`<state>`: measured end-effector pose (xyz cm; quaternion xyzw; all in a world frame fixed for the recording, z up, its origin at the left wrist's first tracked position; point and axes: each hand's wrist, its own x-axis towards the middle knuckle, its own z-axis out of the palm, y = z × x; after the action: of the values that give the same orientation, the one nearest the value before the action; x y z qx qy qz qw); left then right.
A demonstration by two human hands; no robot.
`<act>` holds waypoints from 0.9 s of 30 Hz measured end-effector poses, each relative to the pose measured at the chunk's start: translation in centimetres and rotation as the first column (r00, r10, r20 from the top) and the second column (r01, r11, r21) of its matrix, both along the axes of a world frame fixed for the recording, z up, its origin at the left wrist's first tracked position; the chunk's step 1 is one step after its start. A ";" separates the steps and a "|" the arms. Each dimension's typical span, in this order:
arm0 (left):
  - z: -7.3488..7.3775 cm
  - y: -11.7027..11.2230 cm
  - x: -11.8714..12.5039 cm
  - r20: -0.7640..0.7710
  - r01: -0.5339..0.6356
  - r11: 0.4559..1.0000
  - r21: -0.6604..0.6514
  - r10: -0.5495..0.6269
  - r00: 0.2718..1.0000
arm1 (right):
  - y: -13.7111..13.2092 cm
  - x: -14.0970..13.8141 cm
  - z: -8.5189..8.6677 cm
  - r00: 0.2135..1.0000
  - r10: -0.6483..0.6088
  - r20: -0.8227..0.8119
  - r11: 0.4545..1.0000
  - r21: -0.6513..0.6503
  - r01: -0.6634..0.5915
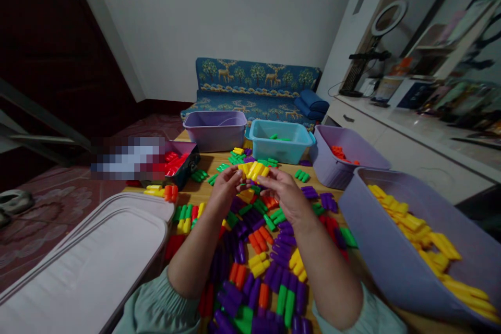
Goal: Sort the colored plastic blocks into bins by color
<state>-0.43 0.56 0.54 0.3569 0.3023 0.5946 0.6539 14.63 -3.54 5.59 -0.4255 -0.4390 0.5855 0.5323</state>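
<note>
Above the middle of the wooden table, my left hand point(230, 183) and my right hand point(284, 191) pinch yellow plastic blocks point(254, 170) between their fingertips, one hand at either end. These blocks look like short rounded tubes joined side by side. Whether they are one piece or several pressed together, I cannot tell. Beneath my hands and forearms spreads a loose pile of similar purple blocks point(284, 245), orange blocks point(260, 239), green blocks point(285, 300) and more yellow ones point(259, 265). My forearms hide part of the pile.
Behind the pile stand a purple bin point(215, 133) and a light blue bin point(279, 145) with green blocks. Two more purple bins, one with orange blocks point(340, 153) and one with yellow blocks point(415, 229), line the right. White lids point(90, 266) and a box of red blocks point(174, 163) lie left.
</note>
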 end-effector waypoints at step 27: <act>3.0 -1.3 1.2 -0.436 0.041 0.986 0.160 0.034 0.899 | -0.8 4.6 4.2 0.558 -0.694 -0.455 0.596 0.072 0.800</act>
<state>0.77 -0.71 3.50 0.5348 0.3902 0.5211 0.5386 19.24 -4.36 9.75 -0.3730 -0.1773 0.3054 0.8580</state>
